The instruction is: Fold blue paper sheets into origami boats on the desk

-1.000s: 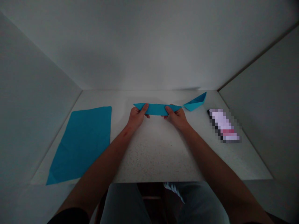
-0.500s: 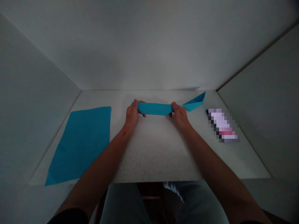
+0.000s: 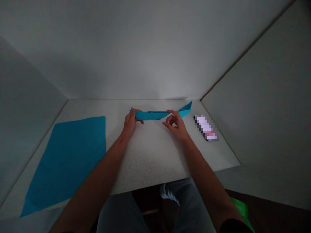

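A long, narrow folded piece of blue paper (image 3: 152, 115) is held just above the white table (image 3: 150, 152). My left hand (image 3: 130, 122) pinches its left end. My right hand (image 3: 175, 124) is at its right end with the fingers spread, the fingertips just touching or next to the paper. A finished blue paper boat (image 3: 185, 110) lies right behind my right hand.
A flat blue sheet of paper (image 3: 70, 158) lies at the table's left side. A phone with a lit screen (image 3: 206, 127) rests at the right, near the side wall. Walls close the table in at the back, left and right. My knees show under the front edge.
The folded paper has turned from flat-on to nearly edge-on. My right hand has loosened its pinch and spread its fingers. The view has swung to the right.
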The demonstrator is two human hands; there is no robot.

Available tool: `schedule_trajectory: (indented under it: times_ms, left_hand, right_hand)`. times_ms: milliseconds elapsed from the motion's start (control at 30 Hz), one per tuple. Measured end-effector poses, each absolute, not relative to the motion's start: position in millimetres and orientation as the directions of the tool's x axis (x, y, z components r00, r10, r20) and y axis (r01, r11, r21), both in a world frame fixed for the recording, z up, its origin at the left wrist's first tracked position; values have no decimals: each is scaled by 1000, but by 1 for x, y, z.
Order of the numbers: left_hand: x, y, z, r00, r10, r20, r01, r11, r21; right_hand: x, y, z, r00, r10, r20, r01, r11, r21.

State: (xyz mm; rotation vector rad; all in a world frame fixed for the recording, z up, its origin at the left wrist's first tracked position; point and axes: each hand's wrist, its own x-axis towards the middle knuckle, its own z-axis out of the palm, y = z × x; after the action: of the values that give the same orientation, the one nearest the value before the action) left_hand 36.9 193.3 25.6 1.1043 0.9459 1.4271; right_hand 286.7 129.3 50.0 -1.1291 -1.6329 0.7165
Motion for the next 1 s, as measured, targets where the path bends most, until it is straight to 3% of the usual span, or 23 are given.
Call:
schedule_trajectory:
  times_ms: [200,567,733,867,1000]
  left_hand:
    - [38,189,28,121,984,130,-273,-93,957]
    - [41,182,35,217,972,94,-288,-28,957]
    - [41,179,33,300,942,149,-280,-63,958]
    - [40,178,30,350,919,180,-229,-102,968]
    - [40,178,29,335,921,197,-194,-138,971]
  right_hand:
    - [296,109,66,-106,891,441,601,410,-686]
    - [284,54,69,-135,948,286,539,313,-782]
    - [285,34,85,-269,945,187,613,317,-724]
    - [310,7,94,-26,946,324,758,230,-610]
    - [347,-5,94,193,856,480,871,76,-486]
